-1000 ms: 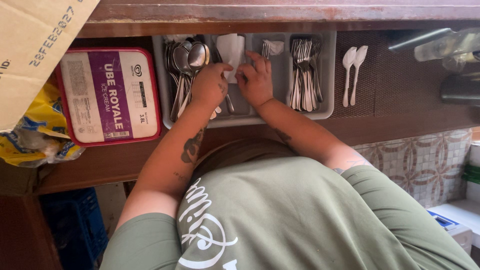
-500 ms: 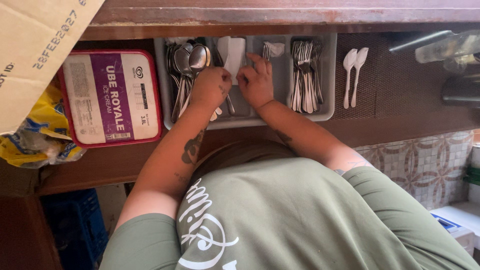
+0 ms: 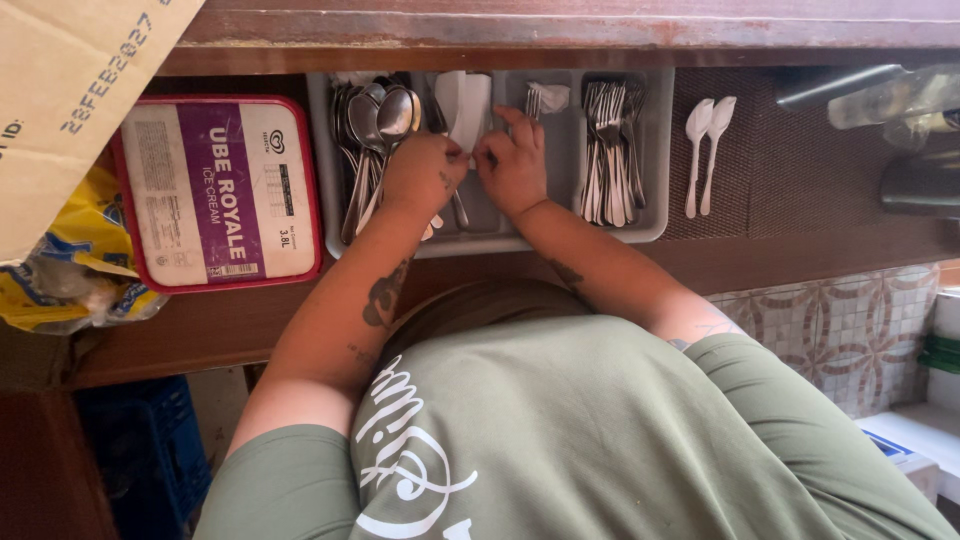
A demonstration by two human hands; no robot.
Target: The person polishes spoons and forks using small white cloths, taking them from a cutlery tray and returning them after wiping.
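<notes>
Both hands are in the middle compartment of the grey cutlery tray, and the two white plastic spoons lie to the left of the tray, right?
Not quite. The head view shows the two white plastic spoons lying to the right of the grey cutlery tray, not left. Both the left hand and right hand are in the middle compartment.

Single head-worn view, looking steeply down from close above, grey cutlery tray (image 3: 655,150) at frame top

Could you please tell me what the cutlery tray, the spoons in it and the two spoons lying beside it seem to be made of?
Cutlery tray: likely matte grey plastic, moulded dividers. Spoons in it: polished metal, bright reflections. Two white spoons: probably plastic, dull and opaque.
</notes>
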